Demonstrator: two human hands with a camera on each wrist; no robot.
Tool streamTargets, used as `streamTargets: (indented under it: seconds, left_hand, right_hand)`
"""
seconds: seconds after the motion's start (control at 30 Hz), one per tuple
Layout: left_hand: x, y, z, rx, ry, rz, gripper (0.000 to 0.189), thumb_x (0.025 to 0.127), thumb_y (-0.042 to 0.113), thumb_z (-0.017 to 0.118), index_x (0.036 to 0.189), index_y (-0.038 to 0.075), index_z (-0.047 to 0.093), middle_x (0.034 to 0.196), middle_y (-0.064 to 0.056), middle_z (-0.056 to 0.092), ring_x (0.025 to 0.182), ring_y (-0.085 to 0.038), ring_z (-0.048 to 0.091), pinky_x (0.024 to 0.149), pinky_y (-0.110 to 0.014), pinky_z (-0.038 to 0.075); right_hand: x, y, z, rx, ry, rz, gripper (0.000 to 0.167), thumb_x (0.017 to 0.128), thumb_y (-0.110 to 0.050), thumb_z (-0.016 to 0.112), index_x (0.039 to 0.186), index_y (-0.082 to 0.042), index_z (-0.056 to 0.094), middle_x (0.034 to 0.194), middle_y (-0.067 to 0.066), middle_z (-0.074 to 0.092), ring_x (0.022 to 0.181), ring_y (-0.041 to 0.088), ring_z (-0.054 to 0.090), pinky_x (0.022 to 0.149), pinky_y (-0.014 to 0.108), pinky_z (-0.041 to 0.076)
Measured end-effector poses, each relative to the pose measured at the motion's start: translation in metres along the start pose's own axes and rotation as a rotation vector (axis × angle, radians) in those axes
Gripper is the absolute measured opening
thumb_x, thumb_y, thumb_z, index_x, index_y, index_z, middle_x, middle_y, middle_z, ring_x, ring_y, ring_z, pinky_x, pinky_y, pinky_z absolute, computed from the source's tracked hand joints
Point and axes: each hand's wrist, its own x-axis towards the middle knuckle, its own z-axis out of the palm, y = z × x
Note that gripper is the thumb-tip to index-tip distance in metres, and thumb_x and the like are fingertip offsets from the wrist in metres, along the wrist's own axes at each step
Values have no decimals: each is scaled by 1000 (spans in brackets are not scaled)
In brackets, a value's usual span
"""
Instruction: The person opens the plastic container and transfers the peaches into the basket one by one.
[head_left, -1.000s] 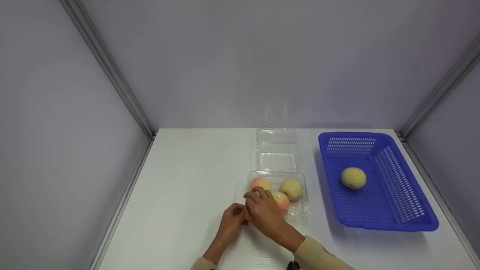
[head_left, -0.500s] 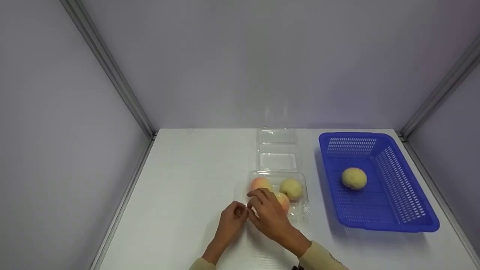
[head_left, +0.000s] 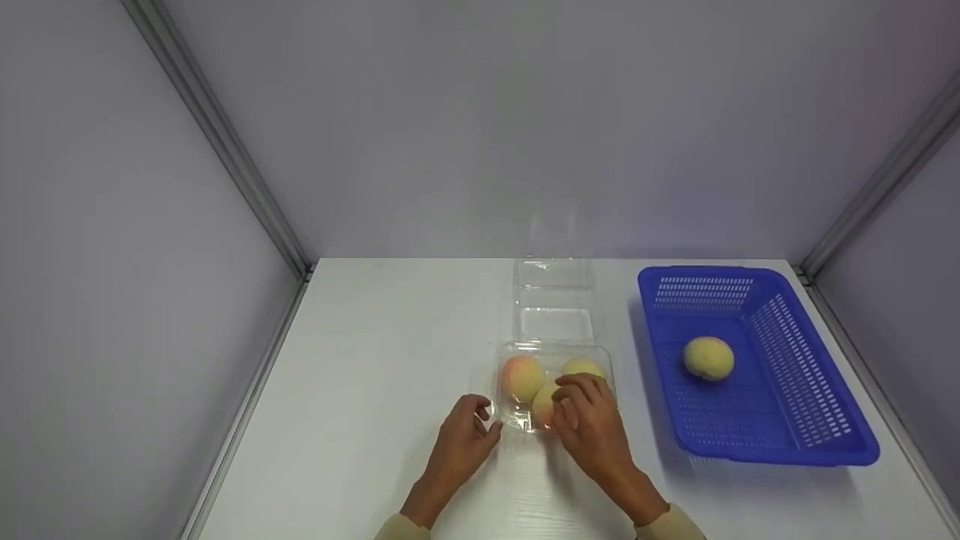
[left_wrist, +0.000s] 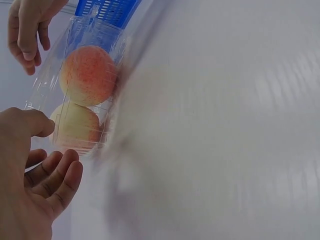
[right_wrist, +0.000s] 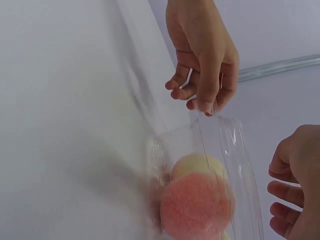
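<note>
A clear plastic fruit box (head_left: 559, 348) stands on the table with peaches inside. One peach (head_left: 523, 379) sits at its left, one peach (head_left: 583, 365) at the back right, and another at the front, partly covered by my right hand. At the box's left front corner is my left hand (head_left: 459, 442), thumb and fingers apart; in the left wrist view its thumb (left_wrist: 42, 122) overlaps the plastic edge. My right hand (head_left: 594, 435) is over the right half of the box, fingers loosely bent and holding nothing. In the right wrist view, clear plastic (right_wrist: 232, 145) rises above the peaches.
A blue plastic basket (head_left: 757, 452) with one peach (head_left: 708, 358) in it stands to the right. More clear plastic packaging (head_left: 555, 296) lies behind the box, near the back wall (head_left: 480, 150). Side walls enclose the white table (head_left: 360, 390).
My right hand has moved right, away from my left hand, across the box's front peach. The left hand's thumb and finger have parted at the corner. The left peach is now uncovered.
</note>
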Motion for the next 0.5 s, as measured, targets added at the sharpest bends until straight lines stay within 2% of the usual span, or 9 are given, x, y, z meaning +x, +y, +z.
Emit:
streamTargets:
  seconds: [0.23, 0.37, 0.5]
  left_hand:
    - [0, 6, -3, 30, -38, 3, 41, 96, 14, 75, 131, 5, 56, 114, -7, 61, 92, -16, 67, 74, -23, 57]
    - [1, 10, -3, 101, -72, 10, 48, 96, 18, 74, 137, 6, 54, 119, -6, 59, 99, -18, 68, 78, -26, 59]
    - [2, 15, -3, 201, -76, 31, 54, 95, 21, 75, 142, 7, 53, 127, -5, 59, 109, -18, 67, 88, -33, 61]
  right_hand:
    - [-9, 21, -21, -22, 118, 172, 26, 77, 14, 81, 93, -3, 70, 113, 16, 73, 111, 36, 63, 97, 40, 47]
    - [-15, 29, -30, -14, 148, 254, 24, 80, 17, 75, 97, 1, 69, 117, 19, 71, 112, 40, 61, 96, 42, 44]
    - [-20, 34, -35, -9, 147, 315, 25, 81, 17, 73, 101, 3, 68, 121, 22, 69, 115, 42, 61, 98, 43, 43]
